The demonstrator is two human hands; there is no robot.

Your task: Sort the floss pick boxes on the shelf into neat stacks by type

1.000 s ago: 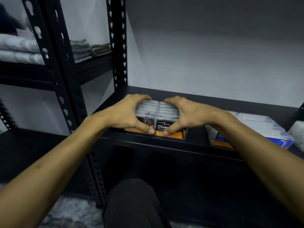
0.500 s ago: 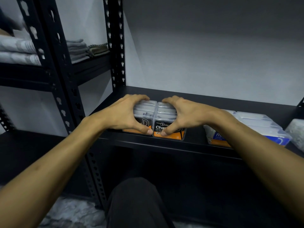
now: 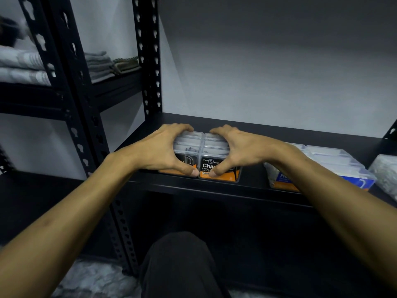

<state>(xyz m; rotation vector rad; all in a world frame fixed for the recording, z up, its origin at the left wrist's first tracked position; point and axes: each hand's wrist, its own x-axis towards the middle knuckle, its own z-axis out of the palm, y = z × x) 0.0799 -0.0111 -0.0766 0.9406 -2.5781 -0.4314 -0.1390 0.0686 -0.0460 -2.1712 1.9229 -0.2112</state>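
Note:
Several clear floss pick boxes with black-and-orange labels (image 3: 209, 164) stand in two side-by-side rows near the front edge of the black shelf (image 3: 253, 179). My left hand (image 3: 160, 150) wraps the left row, fingers curled over the back, thumb at the front. My right hand (image 3: 238, 150) holds the right row the same way; both thumbs nearly meet at the front middle. Farther right, a second group of clear boxes with blue-and-orange labels (image 3: 335, 166) sits on the shelf, partly hidden by my right forearm.
A black perforated upright post (image 3: 150, 61) stands at the shelf's back left, another (image 3: 71, 104) nearer. Folded towels (image 3: 101, 65) lie on the neighbouring rack. A crinkled plastic bag (image 3: 386, 173) sits at the far right. My dark-clothed knee (image 3: 182, 265) is below.
Both hands stay clasped around the black-and-orange boxes; the group has barely shifted, and the thumbs have drawn slightly closer together.

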